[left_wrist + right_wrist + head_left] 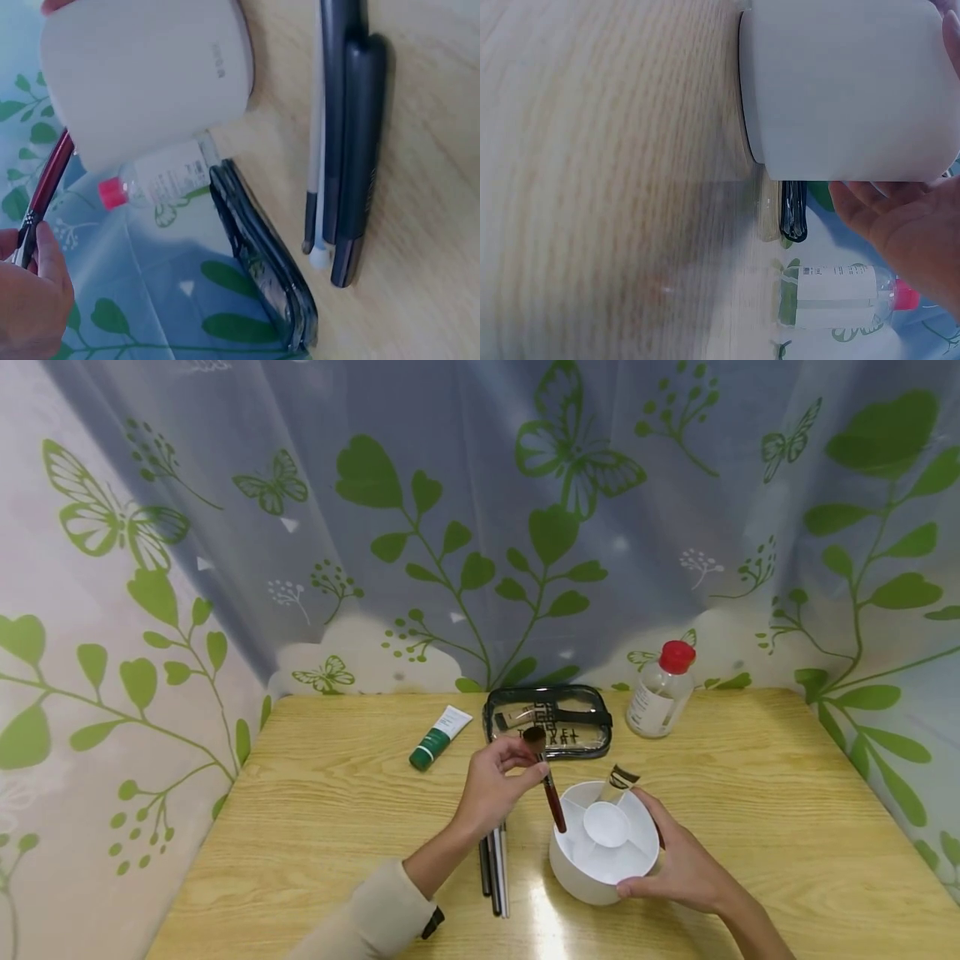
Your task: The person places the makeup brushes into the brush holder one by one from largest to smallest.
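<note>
My left hand [497, 781] pinches a makeup brush [553, 800] with a dark red handle. Its dark bristles point up, and the handle's lower end is over the left side of a round white divided organizer [576, 883]. In the left wrist view the same brush [49, 176] shows between thumb and fingers. My right hand [678, 856] grips the organizer around its right side, thumb at the front and fingers behind. A small tube [617, 783] with a dark flat end stands in a rear compartment. The right wrist view shows the organizer's smooth wall [847, 90] close up.
Several slim dark and pale pencils or brushes [360, 150] lie left of the organizer. Behind are a clear black-edged pouch [588, 743] with a brush on or in it, a green and white tube [440, 739], and a red-capped bottle [660, 697]. A printed curtain [465, 527] borders the table.
</note>
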`<action>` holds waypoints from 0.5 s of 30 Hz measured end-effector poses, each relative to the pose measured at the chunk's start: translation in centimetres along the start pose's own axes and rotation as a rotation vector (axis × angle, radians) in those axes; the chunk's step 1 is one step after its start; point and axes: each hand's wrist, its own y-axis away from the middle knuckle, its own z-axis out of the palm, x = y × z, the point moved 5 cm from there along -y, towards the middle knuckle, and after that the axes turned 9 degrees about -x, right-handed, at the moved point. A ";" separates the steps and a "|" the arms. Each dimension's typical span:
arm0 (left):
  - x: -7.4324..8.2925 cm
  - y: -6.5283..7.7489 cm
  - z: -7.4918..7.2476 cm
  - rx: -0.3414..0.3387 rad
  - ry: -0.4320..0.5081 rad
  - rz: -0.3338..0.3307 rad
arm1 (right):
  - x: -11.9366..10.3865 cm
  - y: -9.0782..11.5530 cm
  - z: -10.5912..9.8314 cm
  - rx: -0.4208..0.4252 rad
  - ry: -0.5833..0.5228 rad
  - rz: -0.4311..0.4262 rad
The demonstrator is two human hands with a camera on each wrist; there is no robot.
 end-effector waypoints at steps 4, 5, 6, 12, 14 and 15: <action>-0.5 0.0 0.6 -0.016 -0.028 -0.006 | 0.0 0.0 0.0 0.007 -0.006 -0.011; -0.7 0.1 0.7 -0.022 -0.033 -0.010 | 0.0 0.0 0.0 0.007 -0.010 -0.014; -0.8 0.1 0.9 -0.029 -0.041 -0.012 | 0.0 0.0 0.0 0.009 -0.012 -0.017; -1.5 0.3 1.6 -0.055 -0.081 -0.020 | 0.1 0.0 0.1 0.010 -0.001 -0.004; -1.7 0.4 1.8 -0.056 -0.075 -0.025 | 0.2 0.0 0.1 0.011 0.004 0.004; -1.7 0.4 1.9 -0.057 -0.068 -0.028 | 0.2 0.0 0.1 0.011 0.005 0.004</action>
